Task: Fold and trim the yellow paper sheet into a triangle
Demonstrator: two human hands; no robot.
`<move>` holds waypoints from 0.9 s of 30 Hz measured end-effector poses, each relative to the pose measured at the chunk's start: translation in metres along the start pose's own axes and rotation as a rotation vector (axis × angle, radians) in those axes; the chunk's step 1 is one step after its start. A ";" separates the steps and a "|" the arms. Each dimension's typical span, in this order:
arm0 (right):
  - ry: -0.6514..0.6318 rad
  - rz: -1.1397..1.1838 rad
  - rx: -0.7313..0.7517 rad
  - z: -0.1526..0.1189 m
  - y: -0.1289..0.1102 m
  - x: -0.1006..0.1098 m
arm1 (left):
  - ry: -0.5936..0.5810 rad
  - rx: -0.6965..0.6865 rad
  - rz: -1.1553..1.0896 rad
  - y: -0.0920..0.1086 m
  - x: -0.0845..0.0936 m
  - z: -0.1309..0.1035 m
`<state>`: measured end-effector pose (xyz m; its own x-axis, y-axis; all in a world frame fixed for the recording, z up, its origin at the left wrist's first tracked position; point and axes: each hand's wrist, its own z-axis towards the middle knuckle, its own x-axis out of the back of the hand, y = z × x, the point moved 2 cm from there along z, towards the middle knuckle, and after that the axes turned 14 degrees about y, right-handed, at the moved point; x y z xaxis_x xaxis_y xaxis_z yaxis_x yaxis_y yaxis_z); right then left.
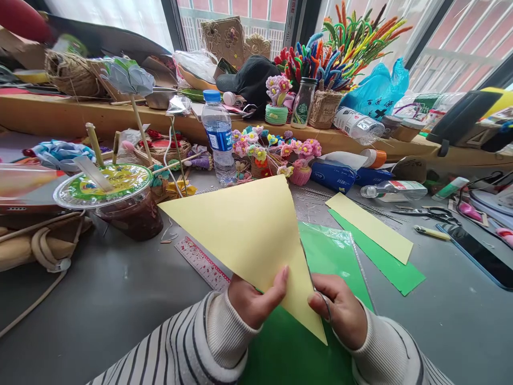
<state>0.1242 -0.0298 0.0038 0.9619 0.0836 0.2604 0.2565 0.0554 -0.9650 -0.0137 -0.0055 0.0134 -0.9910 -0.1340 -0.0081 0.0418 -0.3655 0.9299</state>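
A sheet of pale yellow paper [244, 219], roughly triangular as seen from here, is held up over the table. My left hand [258, 299] grips its lower edge, thumb on top and fingers behind. At the paper's right edge, my right hand [340, 310] is closed around a pair of scissors [328, 307]. Only part of a dark handle loop and a thin dark edge along the paper show; the rest is hidden. Beneath both hands lies green paper in a clear sleeve [332, 246]. A pink-patterned ruler [202, 262] lies partly under the yellow sheet.
A lidded cup of dark drink [132, 211] stands left, and a water bottle [218, 141] behind the paper. To the right lie yellow [372, 227] and green [409, 278] paper strips, other scissors [430, 213], a cutter [432, 232] and a phone [479, 251]. Craft supplies crowd the ledge [176, 131].
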 end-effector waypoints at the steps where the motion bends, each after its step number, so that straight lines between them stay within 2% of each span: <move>1: -0.012 0.005 -0.003 0.000 0.001 0.000 | -0.019 -0.005 0.007 0.000 0.000 0.001; 5: -0.073 0.037 0.020 0.001 0.001 -0.002 | -0.069 0.000 -0.027 0.000 0.002 0.003; 9: -0.114 0.054 0.068 0.002 -0.001 -0.002 | -0.066 0.028 -0.077 0.001 0.000 0.001; 13: -0.122 0.068 0.065 0.002 -0.001 -0.001 | -0.028 0.048 -0.074 0.002 -0.002 -0.001; 27: -0.114 0.129 0.062 0.001 0.002 -0.003 | -0.050 0.038 -0.056 0.001 -0.002 -0.001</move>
<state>0.1216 -0.0293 0.0012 0.9685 0.2058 0.1399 0.1219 0.0978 -0.9877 -0.0114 -0.0065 0.0142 -0.9968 -0.0678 -0.0432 -0.0179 -0.3363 0.9416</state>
